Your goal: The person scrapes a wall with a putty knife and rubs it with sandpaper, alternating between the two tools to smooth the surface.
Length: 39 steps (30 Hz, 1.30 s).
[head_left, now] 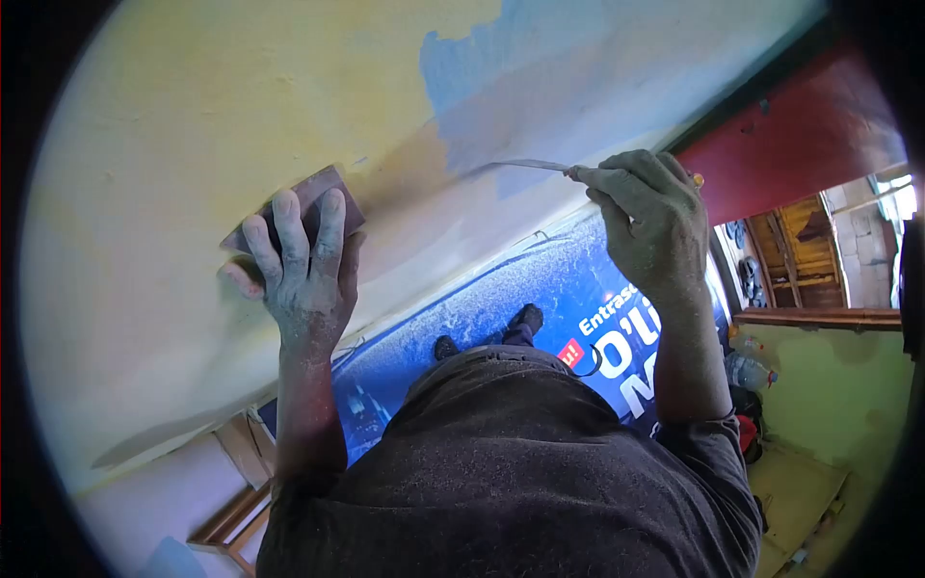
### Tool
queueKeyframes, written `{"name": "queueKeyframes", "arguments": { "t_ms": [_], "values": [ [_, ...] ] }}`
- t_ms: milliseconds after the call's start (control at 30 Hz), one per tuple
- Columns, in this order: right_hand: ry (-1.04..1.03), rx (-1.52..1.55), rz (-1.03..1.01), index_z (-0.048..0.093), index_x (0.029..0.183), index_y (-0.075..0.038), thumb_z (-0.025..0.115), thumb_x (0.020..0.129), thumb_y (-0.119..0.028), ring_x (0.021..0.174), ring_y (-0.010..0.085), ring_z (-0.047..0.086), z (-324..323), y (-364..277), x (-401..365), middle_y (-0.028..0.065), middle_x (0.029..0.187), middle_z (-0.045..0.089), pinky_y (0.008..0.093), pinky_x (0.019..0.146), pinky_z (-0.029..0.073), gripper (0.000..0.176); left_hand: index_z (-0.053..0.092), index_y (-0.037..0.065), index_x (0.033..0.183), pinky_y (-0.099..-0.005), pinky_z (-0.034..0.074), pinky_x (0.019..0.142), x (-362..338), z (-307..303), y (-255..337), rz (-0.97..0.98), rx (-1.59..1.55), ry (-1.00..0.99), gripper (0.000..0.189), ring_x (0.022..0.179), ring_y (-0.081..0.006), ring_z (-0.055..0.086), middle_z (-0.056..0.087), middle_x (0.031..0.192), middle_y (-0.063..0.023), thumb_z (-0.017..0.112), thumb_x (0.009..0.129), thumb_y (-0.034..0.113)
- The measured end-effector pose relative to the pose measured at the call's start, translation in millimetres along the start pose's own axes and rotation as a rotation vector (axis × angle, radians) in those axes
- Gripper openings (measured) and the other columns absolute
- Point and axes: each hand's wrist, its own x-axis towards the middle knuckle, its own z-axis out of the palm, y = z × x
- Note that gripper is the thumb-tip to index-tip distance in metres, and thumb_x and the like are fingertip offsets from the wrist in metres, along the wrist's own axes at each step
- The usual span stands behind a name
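Observation:
My left hand (313,275), dusted white, presses a brownish piece of sandpaper (310,193) against the painted wall (193,125), fingers laid over it and thumb at its edge. To the right, my right hand (655,222) is closed around the handle of a putty knife (535,165), seen nearly edge-on. Its thin metal blade points left, the tip right at the wall by a pale blue patch (482,87). The handle is mostly hidden in my fist, with a yellow end showing behind it.
Below lies a blue printed banner (501,279) strewn with white dust, where my feet (525,323) stand. A red panel (790,135) borders the wall at upper right. Plastic bottles (747,369) stand at the right, and a wooden frame (231,520) is at lower left.

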Motion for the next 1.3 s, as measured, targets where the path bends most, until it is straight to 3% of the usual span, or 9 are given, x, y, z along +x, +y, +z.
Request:
{"name": "queueKeyframes", "arguments": {
  "t_ms": [200,333,567,633,767,900,967,1133,1300],
  "values": [
    [-0.134,0.141,0.134,0.086,0.116,-0.017,0.080,0.099,-0.013,0.102,0.0224,0.074,46,13,-37,0.0035,0.103,0.076,0.0425,0.090,0.056,0.018,0.069,0.015,0.153,-0.0609,0.001,0.138,0,2,0,-0.041,-0.170,0.161,0.051,0.168,-0.0434,0.032,0.061,0.166,-0.0157,0.076,0.104,0.020],
    [-0.073,0.371,0.412,0.084,0.121,-0.010,0.086,0.097,-0.014,0.098,0.0277,0.078,44,23,-72,0.0105,0.104,0.078,0.0418,0.085,0.059,0.025,0.068,0.004,0.149,-0.0569,0.038,0.126,2,-24,-8,-0.004,-0.244,0.137,0.042,0.155,-0.0436,0.053,0.069,0.155,-0.0195,0.066,0.108,0.015],
    [0.081,1.121,0.903,0.077,0.134,0.003,0.081,0.107,-0.022,0.076,0.0095,0.065,76,20,-145,0.0077,0.102,0.078,0.0259,0.065,0.051,0.037,0.072,0.000,0.134,-0.0526,0.049,0.109,-21,-33,57,-0.123,-0.807,0.102,0.031,0.119,-0.0379,0.076,0.078,0.132,-0.0192,0.068,0.111,0.021],
    [0.028,1.235,0.957,0.076,0.134,0.004,0.073,0.112,-0.027,0.070,0.0082,0.058,75,2,-138,0.0077,0.103,0.076,0.0261,0.062,0.048,0.038,0.074,0.000,0.130,-0.0449,0.056,0.093,-26,-16,87,-0.237,-1.040,-0.009,0.025,0.101,-0.0333,0.077,0.079,0.119,-0.0186,0.064,0.114,0.015],
    [0.133,1.271,0.822,0.059,0.154,0.007,0.065,0.117,-0.032,0.074,0.0077,0.057,77,-35,-129,0.0066,0.106,0.067,0.0261,0.066,0.049,0.054,0.070,-0.001,0.133,-0.0296,0.055,0.072,-30,3,141,-1.139,-1.987,-0.527,0.026,0.081,-0.0107,0.067,0.072,0.098,-0.0032,0.066,0.116,0.019],
    [0.266,1.103,0.388,0.052,0.159,0.007,0.058,0.119,-0.028,0.079,0.0106,0.060,76,-37,-100,0.0090,0.111,0.067,0.0280,0.071,0.052,0.053,0.070,-0.002,0.130,-0.0317,0.056,0.079,9,-6,154,-0.662,-1.621,-0.390,0.026,0.085,-0.0166,0.070,0.076,0.100,-0.0081,0.066,0.114,0.018],
    [0.359,0.976,0.323,0.052,0.158,0.008,0.056,0.119,-0.024,0.081,0.0114,0.062,68,-39,-76,0.0119,0.113,0.069,0.0295,0.072,0.054,0.051,0.073,0.003,0.129,-0.0493,0.057,0.093,23,7,153,-0.239,-1.393,0.068,0.032,0.095,-0.0368,0.075,0.077,0.110,-0.0158,0.075,0.099,0.013],
    [0.409,0.478,-0.023,0.058,0.155,0.010,0.055,0.114,-0.005,0.096,0.0265,0.072,46,-36,-24,0.0223,0.119,0.075,0.0387,0.085,0.060,0.043,0.077,0.011,0.119,-0.0543,0.049,0.113,79,-18,118,-0.074,-1.160,0.308,0.036,0.141,-0.0375,0.065,0.068,0.151,-0.0189,0.082,0.084,0.015],
    [0.348,0.381,0.011,0.059,0.154,0.010,0.057,0.111,0.000,0.105,0.0317,0.074,32,-55,-23,0.0245,0.124,0.075,0.0426,0.091,0.059,0.045,0.078,0.015,0.113,-0.0606,0.030,0.129,96,-30,72,0.218,-1.008,0.010,0.032,0.166,-0.0343,0.041,0.050,0.176,-0.0118,0.085,0.081,0.016]
  ]
}}
